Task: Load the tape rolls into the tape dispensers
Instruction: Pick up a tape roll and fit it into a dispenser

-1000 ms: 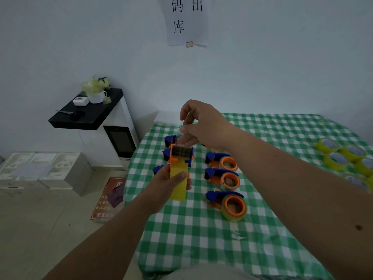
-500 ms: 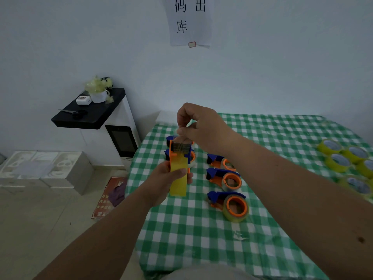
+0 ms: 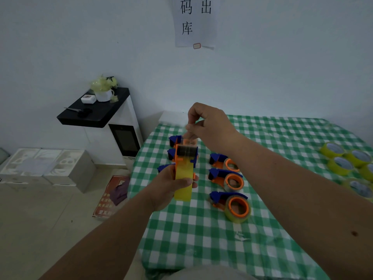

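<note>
My left hand [image 3: 171, 185] grips an orange and blue tape dispenser [image 3: 185, 156] with a yellow tape roll [image 3: 183, 182] in it, held above the table's left side. My right hand [image 3: 210, 126] hovers just beyond the dispenser's head, thumb and forefinger pinched on the clear tape end [image 3: 188, 136]. Three loaded dispensers [image 3: 230, 178] lie in a column on the green checked tablecloth [image 3: 201, 239]. More blue and orange dispensers [image 3: 175, 139] lie behind the held one, partly hidden. Several loose yellow tape rolls [image 3: 343, 160] sit at the right edge.
A black-topped white cabinet [image 3: 105, 112] with a white pot, a small box and scissors stands left of the table. White foam boxes [image 3: 44, 164] and a red booklet [image 3: 113, 197] lie on the floor. A paper sign [image 3: 194, 21] hangs on the wall.
My right hand has risen and drawn the tape end up from the dispenser's head. My left hand has kept the dispenser in nearly the same place.
</note>
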